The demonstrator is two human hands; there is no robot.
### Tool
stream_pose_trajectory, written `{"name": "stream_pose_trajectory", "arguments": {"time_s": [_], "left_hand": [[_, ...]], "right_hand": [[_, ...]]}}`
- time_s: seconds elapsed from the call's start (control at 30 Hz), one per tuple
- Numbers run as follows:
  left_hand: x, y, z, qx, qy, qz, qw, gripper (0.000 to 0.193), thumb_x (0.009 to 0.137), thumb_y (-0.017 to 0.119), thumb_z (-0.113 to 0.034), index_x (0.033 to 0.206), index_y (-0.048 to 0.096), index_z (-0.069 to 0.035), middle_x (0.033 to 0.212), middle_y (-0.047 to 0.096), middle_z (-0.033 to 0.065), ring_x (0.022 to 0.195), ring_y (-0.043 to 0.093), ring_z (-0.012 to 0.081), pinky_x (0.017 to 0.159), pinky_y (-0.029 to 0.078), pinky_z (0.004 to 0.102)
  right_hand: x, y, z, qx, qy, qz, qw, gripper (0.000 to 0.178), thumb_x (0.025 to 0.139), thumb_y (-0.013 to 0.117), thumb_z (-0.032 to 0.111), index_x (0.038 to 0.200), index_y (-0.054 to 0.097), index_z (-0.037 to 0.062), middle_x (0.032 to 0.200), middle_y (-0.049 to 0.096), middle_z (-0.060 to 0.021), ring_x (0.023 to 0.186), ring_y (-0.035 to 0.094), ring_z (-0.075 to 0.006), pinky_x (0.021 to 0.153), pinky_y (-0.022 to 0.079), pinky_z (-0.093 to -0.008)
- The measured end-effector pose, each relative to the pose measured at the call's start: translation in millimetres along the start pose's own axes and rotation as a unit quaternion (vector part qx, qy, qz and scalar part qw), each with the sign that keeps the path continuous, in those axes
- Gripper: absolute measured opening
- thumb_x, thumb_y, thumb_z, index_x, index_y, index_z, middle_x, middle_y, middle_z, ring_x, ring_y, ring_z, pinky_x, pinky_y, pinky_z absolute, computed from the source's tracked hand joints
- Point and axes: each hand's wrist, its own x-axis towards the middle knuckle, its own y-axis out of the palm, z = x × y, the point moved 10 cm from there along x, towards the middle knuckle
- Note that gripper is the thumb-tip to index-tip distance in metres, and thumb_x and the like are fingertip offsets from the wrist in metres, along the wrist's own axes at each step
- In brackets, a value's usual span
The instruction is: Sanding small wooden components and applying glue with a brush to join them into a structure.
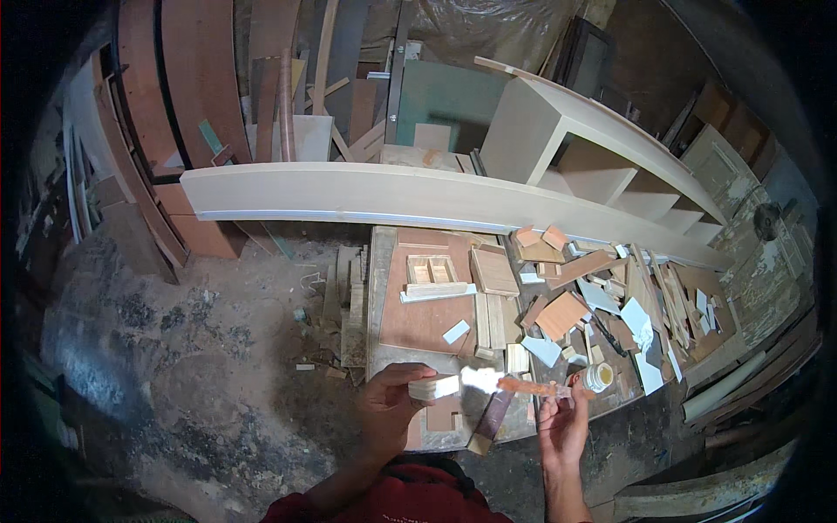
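Note:
In my left hand [390, 403] is a small pale wooden block [427, 387], gripped between thumb and fingers; its end facing right looks bright white. My right hand [562, 427] pinches a flat orange-brown stick [521, 386] pointing left. White paste [481, 379] covers the stick's tip, just right of the block; a narrow gap seems to separate them. Close beyond my right hand stands an open jar [598, 376] with a pale rim. Below the stick, a dark purplish-brown strip [493, 418] lies at the bench's near edge.
Wood offcuts [562, 315] and white pieces crowd the workbench's right side. A small divided wooden box [433, 270] sits on a brown board [401, 318]. Behind, a long pale panel [392, 193] spans the bench, with an open cabinet frame [540, 131] beyond. Boards lean at the back left.

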Motion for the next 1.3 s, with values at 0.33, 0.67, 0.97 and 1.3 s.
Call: {"name": "stream_pose_trajectory", "arguments": {"time_s": [0.33,0.67,0.97,1.3], "left_hand": [[-2,-3,8,-0.031,-0.029,-0.004,0.999,0.033,0.074,0.069,0.011,0.104,0.059,0.001,0.111,0.059,0.0164,0.105,0.059,0.0238,0.089,0.053,0.0353],[-5,-8,6,-0.009,-0.025,-0.012,1.000,0.032,0.075,0.070,0.010,0.103,0.058,0.001,0.110,0.060,0.0159,0.104,0.059,0.0234,0.091,0.050,0.0359],[-8,-9,-1,-0.012,-0.005,-0.007,1.000,0.035,0.073,0.070,0.011,0.104,0.059,0.001,0.109,0.060,0.0161,0.104,0.059,0.0239,0.093,0.049,0.0361],[-9,-2,-2,-0.011,-0.005,-0.003,1.000,0.034,0.074,0.070,0.010,0.105,0.059,0.001,0.110,0.059,0.0155,0.103,0.060,0.0233,0.089,0.052,0.0340]], "right_hand": [[-2,-3,-2,-0.002,-0.006,-0.004,1.000,0.022,0.091,0.061,0.025,0.107,0.058,0.0101,0.084,0.061,-0.0001,0.071,0.062,-0.0130,0.062,0.052,-0.0252],[-9,-5,0,-0.001,-0.025,0.009,1.000,0.025,0.092,0.059,0.024,0.111,0.057,0.0075,0.087,0.063,-0.0029,0.075,0.064,-0.0149,0.064,0.053,-0.0260],[-12,6,1,-0.024,-0.027,0.046,0.998,0.026,0.092,0.060,0.025,0.111,0.056,0.0075,0.087,0.063,-0.0028,0.072,0.063,-0.0131,0.064,0.054,-0.0243],[-8,6,-3,-0.015,-0.002,0.038,0.999,0.022,0.091,0.061,0.025,0.106,0.057,0.0095,0.086,0.062,-0.0013,0.072,0.061,-0.0127,0.066,0.052,-0.0270]]}}
